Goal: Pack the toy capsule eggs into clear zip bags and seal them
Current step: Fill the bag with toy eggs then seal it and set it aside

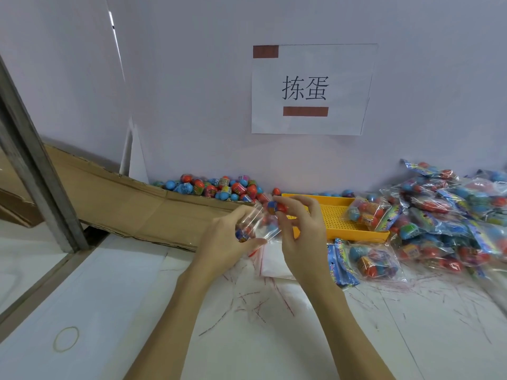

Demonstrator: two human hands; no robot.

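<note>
Centre of head view: left hand (pixel 233 237) pinches clear zip bag (pixel 260 226) by its mouth, one egg already inside. Right hand (pixel 296 231) pinches a capsule egg (pixel 277 207) at 12 o'clock of the bag. Loose eggs (pixel 219 186) further at 11 o'clock. Eggs look light, hard, slick; bag limp, so grip the rim.

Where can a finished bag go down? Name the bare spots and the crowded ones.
Free: the white tabletop between the rubber band and the forearms. Crowded: the bagged pile at right, the yellow tray, loose eggs by the wall.
</note>
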